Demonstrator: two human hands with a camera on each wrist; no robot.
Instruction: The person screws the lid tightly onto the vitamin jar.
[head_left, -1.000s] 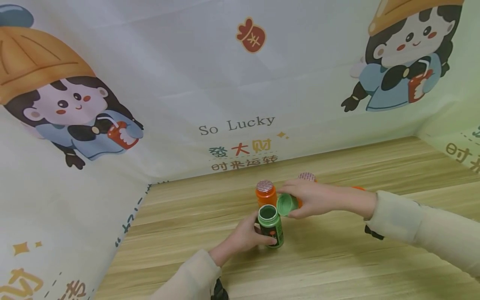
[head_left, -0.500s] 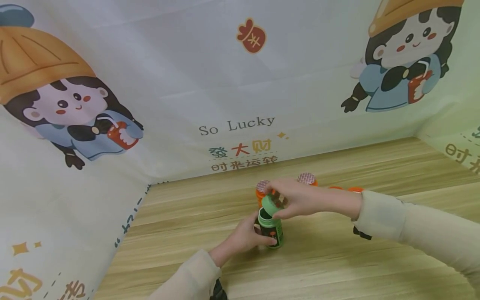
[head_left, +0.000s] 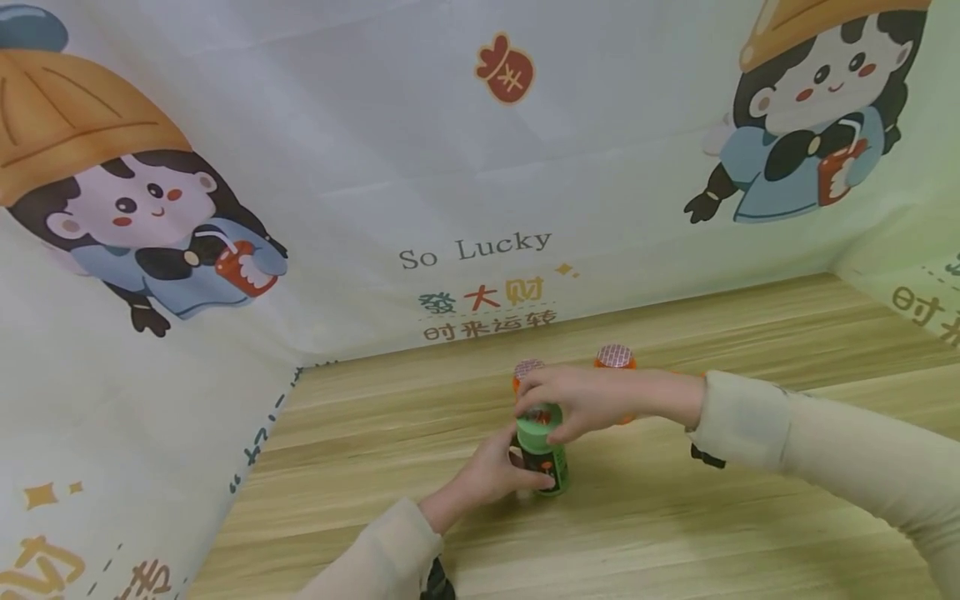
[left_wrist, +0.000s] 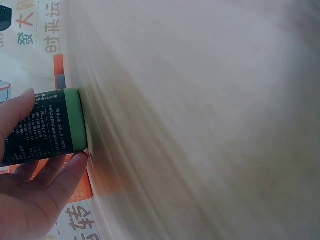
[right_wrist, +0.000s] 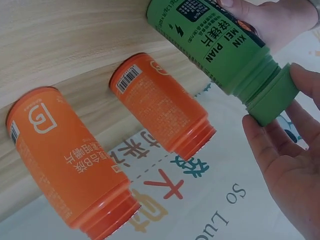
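Observation:
A green bottle (right_wrist: 215,50) with a dark label stands upright on the wooden table. My left hand (head_left: 491,468) grips its lower part, thumb on one side and fingers round the other. On the bottle's mouth sits a green cap (right_wrist: 273,96), and my right hand (head_left: 585,398) pinches the cap's rim between thumb and fingers. Threads of the neck show below the cap in the right wrist view. Just behind, two orange bottles stand without caps, their mouths covered by patterned seals: one orange bottle (right_wrist: 157,102) near the green one, another orange bottle (right_wrist: 70,155) farther right.
Behind the bottles rises a pale printed cloth (head_left: 360,208), which also forms the side walls. The wooden table (head_left: 675,525) reaches up to its lower edge. A bit of orange shows past my right forearm, mostly hidden.
My right hand has moved left with the green cap and turned it over from facing sideways to lie on the bottle's mouth. The left hand and the green bottle have stayed in place.

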